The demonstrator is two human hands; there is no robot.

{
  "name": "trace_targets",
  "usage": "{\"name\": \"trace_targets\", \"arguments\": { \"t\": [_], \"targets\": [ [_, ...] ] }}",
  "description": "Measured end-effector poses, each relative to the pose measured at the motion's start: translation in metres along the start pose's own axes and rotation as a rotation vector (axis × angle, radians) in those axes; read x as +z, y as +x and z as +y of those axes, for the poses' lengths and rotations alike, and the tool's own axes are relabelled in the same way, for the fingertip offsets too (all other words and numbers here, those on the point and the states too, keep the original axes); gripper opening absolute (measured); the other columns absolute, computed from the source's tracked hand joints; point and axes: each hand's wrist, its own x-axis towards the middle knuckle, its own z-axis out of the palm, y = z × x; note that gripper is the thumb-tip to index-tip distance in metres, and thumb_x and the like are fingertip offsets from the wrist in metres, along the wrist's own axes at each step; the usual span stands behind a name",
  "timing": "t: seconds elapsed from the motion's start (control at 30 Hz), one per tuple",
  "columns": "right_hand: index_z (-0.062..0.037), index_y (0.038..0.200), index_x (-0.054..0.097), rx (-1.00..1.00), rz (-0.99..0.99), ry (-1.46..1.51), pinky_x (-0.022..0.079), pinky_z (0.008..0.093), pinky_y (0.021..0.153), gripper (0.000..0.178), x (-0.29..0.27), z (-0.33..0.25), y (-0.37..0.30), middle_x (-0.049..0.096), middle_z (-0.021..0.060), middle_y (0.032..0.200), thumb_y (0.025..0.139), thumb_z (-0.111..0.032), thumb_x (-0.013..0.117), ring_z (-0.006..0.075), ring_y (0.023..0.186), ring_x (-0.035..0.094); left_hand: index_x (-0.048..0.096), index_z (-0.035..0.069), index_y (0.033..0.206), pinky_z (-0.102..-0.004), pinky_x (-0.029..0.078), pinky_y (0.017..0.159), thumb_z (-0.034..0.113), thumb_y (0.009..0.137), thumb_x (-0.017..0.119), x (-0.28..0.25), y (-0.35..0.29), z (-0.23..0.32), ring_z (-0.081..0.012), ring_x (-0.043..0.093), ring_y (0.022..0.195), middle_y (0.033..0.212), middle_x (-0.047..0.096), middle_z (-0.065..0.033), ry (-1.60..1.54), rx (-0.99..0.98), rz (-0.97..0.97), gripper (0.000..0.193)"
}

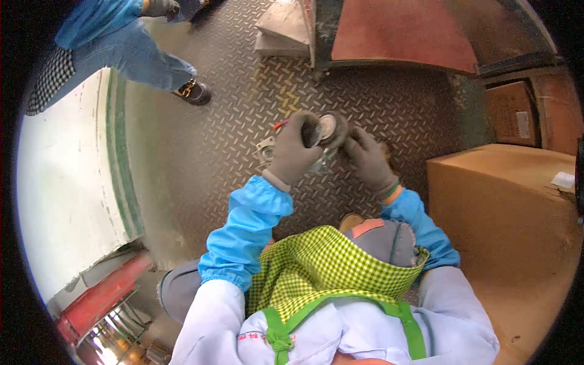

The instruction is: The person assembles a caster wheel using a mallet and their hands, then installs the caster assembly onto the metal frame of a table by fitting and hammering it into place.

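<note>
Above the floor, my left hand [292, 152], in a grey glove, is closed on the left side of a round dark part [338, 135] with a silvery disc [327, 126] at its centre. My right hand [370, 163], gloved the same way, has its fingers bent in against the part's right edge; their tips are partly hidden. A clear, shiny piece [320, 165] shows just below the part, too blurred to name. Beside my left hand is a pale metal fitting [265, 149] with a hole, and a small red thing [280, 124] sticks out past the knuckles.
Dark tread-plate flooring [231, 158] lies under my hands. A large cardboard box [499, 201] stands close on my right, another carton [512, 115] behind it. A red-topped bench [395, 30] is ahead. At the upper left, a person in jeans [134, 52] stands near a white-and-green panel [67, 176].
</note>
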Motion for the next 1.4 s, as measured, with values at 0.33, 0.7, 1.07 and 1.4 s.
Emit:
{"name": "trace_targets", "arguments": {
  "t": [0.33, 0.7, 1.07, 1.4],
  "targets": [
    [-0.0033, 0.120, 0.044, -0.311, -0.100, -0.268, 0.044, 0.0324, 0.082, 0.060, 0.014, -0.026, 0.037, 0.055, 0.0094, 0.104, 0.070, -0.020, 0.074, 0.0169, 0.095, 0.053, 0.050, 0.004, 0.104, -0.0349, 0.048, 0.077, 0.016, 0.064, 0.076, -0.014, 0.004, 0.013, -0.0273, 0.061, 0.091, 0.093, 0.061, -0.0157, 0.279, 0.031, -0.110, 0.049],
    [-0.0053, 0.098, 0.047, -0.396, -0.107, -0.176, 0.045, 0.0290, 0.078, 0.049, 0.019, -0.011, 0.025, 0.055, 0.0072, 0.101, 0.062, -0.015, 0.078, 0.0134, 0.092, 0.052, 0.046, 0.002, 0.108, -0.0299, 0.044, 0.086, 0.021, 0.066, 0.078, -0.002, -0.015, 0.011, -0.0149, 0.054, 0.096, 0.102, 0.057, -0.0078, -0.015, 0.091, -0.015, 0.056],
    [-0.0009, 0.107, 0.052, -0.078, 0.004, -0.175, 0.048, 0.0303, 0.076, 0.044, 0.001, 0.006, -0.003, 0.060, 0.0092, 0.095, 0.073, -0.021, 0.073, 0.0167, 0.087, 0.057, 0.044, -0.003, 0.116, -0.0311, 0.046, 0.082, 0.006, 0.063, 0.059, -0.027, -0.004, -0.010, -0.0196, 0.056, 0.089, 0.101, 0.055, -0.0099, -0.491, -0.435, -0.119, 0.056],
    [-0.0026, 0.124, 0.040, -0.063, -0.119, -0.268, 0.043, 0.0320, 0.088, 0.067, 0.009, 0.003, 0.023, 0.052, 0.0115, 0.112, 0.069, -0.018, 0.074, 0.0184, 0.104, 0.051, 0.045, -0.003, 0.117, -0.0319, 0.045, 0.085, 0.012, 0.068, 0.064, -0.009, -0.014, -0.033, -0.0191, 0.056, 0.096, 0.109, 0.054, -0.0110, -0.374, -0.240, -0.300, 0.055]
  ]
}}
